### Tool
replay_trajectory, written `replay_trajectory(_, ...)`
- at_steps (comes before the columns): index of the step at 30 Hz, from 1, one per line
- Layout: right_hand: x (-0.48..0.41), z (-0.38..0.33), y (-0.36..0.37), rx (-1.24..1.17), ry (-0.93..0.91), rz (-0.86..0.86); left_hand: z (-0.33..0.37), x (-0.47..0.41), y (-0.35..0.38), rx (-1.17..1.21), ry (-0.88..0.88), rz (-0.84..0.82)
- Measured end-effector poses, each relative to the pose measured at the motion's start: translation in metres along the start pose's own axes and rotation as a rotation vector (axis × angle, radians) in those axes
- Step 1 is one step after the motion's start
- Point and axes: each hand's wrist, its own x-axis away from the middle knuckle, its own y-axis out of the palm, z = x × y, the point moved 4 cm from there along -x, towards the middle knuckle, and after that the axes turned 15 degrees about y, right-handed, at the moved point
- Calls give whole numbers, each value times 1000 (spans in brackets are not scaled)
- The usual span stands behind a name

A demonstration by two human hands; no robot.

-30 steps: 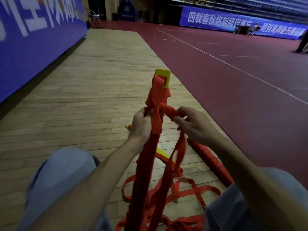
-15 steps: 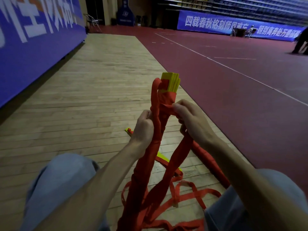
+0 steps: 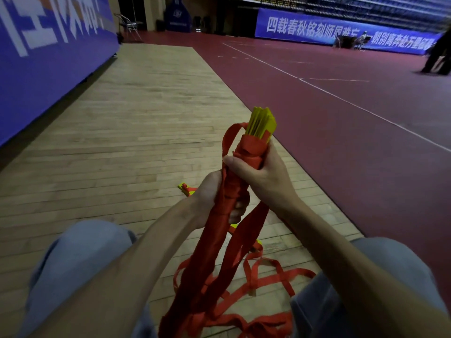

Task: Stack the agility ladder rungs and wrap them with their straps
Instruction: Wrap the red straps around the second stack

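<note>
A stack of yellow ladder rungs stands tilted in front of me, its top end bare and the rest wound in red strap. My left hand grips the wrapped bundle at its middle. My right hand grips the bundle higher up, just below the yellow ends, thumb across the red wrap. A band of red strap hangs down from under my right hand. Loose loops of red strap lie tangled on the floor between my knees.
Another yellow and red ladder piece lies on the wooden floor behind my left hand. A blue banner wall runs along the left. Dark red court floor spreads to the right. My knees frame the bottom.
My right hand has moved up and round the top of the bundle, carrying the strap with it. The bundle has tilted to the right. My left hand keeps its grip on the middle.
</note>
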Motion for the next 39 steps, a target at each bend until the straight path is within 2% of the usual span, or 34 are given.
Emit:
replay_trajectory(3,2,-2,-2,-58,-7,18,-2,-1,-1,11,42,30)
replay_trajectory(6,-1,-3,-10,-86,10,99,-5,-4,0,-23,176,184)
replay_trajectory(7,-3,-3,-12,-82,25,137,-6,-6,0,-67,235,242)
replay_trajectory(10,-9,0,-24,-92,80,217,-19,-8,-2,-420,341,325)
replay_trajectory(12,-11,1,-30,-121,89,237,-30,-6,-1,-512,325,356)
replay_trajectory(15,-10,4,-32,-171,80,207,-35,-3,3,-642,416,442)
replay_trajectory(18,-9,5,-23,-153,64,81,-36,0,-1,-651,469,548)
replay_trajectory(21,-9,5,-16,-45,71,-48,-37,0,-12,-625,349,712)
replay_trajectory(24,-9,4,-16,128,60,-78,-34,0,-20,-492,259,783)
replay_trajectory(28,-8,3,-17,163,55,-73,-10,1,-40,-438,190,912)
replay_trajectory(33,-13,-1,-16,353,-32,-81,15,9,-50,-333,249,984)
replay_trajectory(36,-16,2,-17,429,20,-114,21,10,-55,-400,301,999)
replay_trajectory(39,-17,5,-18,340,106,-175,28,11,-56,-534,337,1018)
